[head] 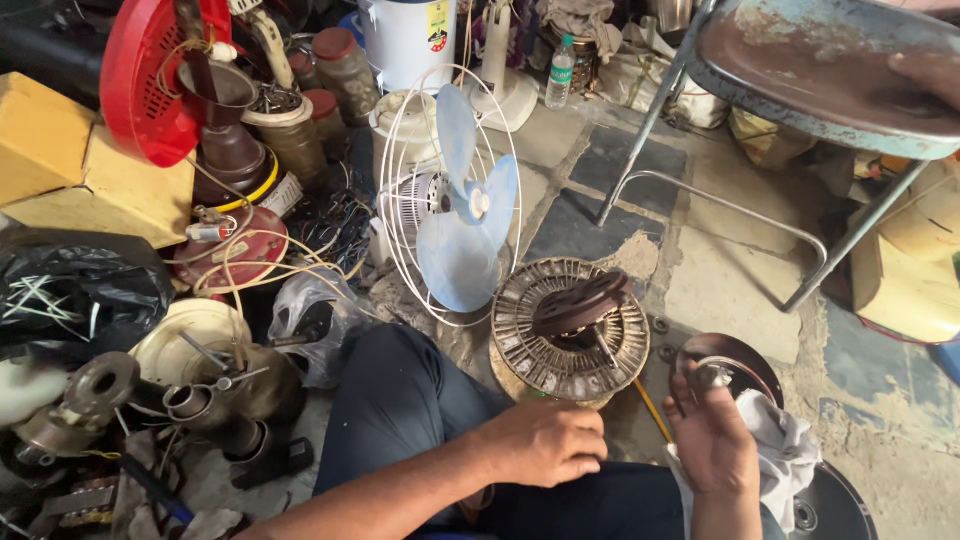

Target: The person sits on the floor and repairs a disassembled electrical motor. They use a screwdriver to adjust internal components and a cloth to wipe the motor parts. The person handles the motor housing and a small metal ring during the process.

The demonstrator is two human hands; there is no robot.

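My left hand (pixel 545 440) rests on my knee, fingers curled around a thin tool with a yellow handle (pixel 652 412) that pokes out toward the floor. My right hand (pixel 712 435) is raised with its fingers around a small shiny metal part (pixel 716 375), in front of a round dark metal fan cover (pixel 735 360). Just ahead of both hands stands a rusty round fan motor core (pixel 570 325) with a dark rotor piece on top. A white cloth (pixel 790 450) lies under my right wrist.
A table fan with pale blue blades and a wire guard (pixel 455 200) stands behind the motor. Motor parts, wires, a red fan guard (pixel 140 80) and jars crowd the left. A metal stool (pixel 820 70) stands at upper right, another person's fingers on its seat.
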